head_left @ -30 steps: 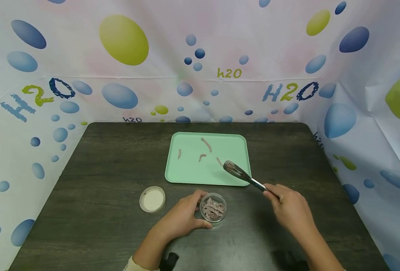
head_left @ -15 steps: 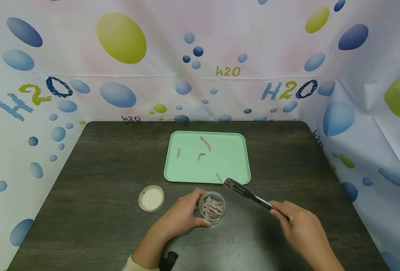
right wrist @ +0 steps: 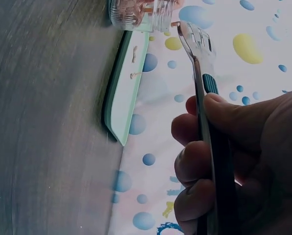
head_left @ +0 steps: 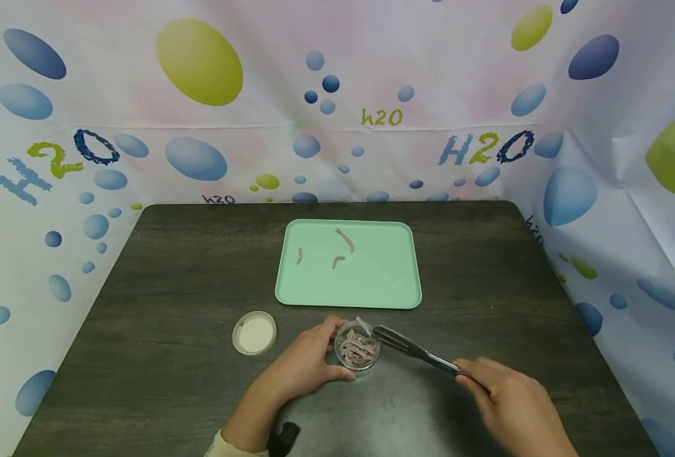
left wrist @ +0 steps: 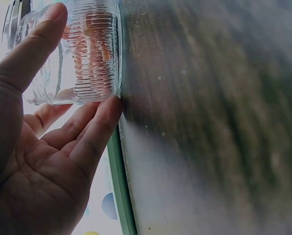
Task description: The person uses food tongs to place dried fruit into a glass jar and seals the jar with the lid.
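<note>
My left hand [head_left: 309, 358] holds a small ribbed glass jar [head_left: 357, 365] on the table, thumb on one side and fingers on the other. Several pinkish-grey, worm-like strips [head_left: 356, 348] lie inside it. My right hand [head_left: 511, 397] grips the dark handle of metal tongs [head_left: 414, 348] with a slotted head. Pinched at the tongs' tip, one pale strip [head_left: 363, 326] hangs over the jar's far rim. In the right wrist view, the slotted head [right wrist: 197, 39] is beside the jar's mouth. Behind the jar is a mint-green tray [head_left: 383, 279] bearing three strips [head_left: 345, 240].
A round lid [head_left: 254, 333], pale inside, lies on the dark wood-look table [head_left: 172, 304] to the left of the jar. A white sheet [head_left: 275, 63] with blue and green spots hangs behind the table and along its sides.
The tongs have carried one strip from the tray's right part toward me, to above the jar's rim. My right hand moved back and right with them; my left hand kept its hold.
</note>
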Available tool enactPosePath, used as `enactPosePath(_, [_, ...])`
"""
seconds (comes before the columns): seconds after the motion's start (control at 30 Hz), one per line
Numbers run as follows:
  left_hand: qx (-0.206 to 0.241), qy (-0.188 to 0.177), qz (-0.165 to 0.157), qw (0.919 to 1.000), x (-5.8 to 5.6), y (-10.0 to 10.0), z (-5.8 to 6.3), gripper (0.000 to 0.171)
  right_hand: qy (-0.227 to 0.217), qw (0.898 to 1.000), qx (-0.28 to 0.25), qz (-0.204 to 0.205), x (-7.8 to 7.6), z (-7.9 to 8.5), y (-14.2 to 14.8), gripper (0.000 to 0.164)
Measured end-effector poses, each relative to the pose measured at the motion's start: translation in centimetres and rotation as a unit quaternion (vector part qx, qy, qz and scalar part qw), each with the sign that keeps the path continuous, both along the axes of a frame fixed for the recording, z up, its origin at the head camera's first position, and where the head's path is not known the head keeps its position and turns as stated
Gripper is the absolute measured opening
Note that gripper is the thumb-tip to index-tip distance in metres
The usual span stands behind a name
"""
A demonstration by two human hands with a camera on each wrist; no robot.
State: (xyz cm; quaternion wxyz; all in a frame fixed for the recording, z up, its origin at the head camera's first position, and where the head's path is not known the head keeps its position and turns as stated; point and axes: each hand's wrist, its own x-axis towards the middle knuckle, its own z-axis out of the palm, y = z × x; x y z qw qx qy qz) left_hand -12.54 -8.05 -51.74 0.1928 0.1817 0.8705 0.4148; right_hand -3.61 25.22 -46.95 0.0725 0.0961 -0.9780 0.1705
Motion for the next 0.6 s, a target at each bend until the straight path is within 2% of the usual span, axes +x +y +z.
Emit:
enactPosePath(0.3, [-0.002, -0.001, 0.003, 1.0000, 0.02, -0.06, 0.03, 0.081, 0.028, 0.999, 0.004, 0.030, 0.24, -0.36, -0.34, 0.026])
enactPosePath(0.37, [-0.001, -0.001, 0.003, 1.0000, 0.01, -0.05, 0.03, 0.080, -0.002, 1.000, 0.000, 0.025, 0.12, -0.26, -0.50, 0.026])
enactPosePath(0.5, [-0.008, -0.005, 0.004, 1.0000, 0.03, 0.02, 0.10, 0.081, -0.097, 0.995, -0.008, -0.012, -0.15, 0.07, -0.71, 0.032])
enactPosePath(0.6, [-0.012, -0.004, 0.005, 0.9999, 0.07, 0.05, 0.17, 0.082, -0.125, 0.991, -0.006, -0.036, -0.31, 0.21, -0.67, 0.041])
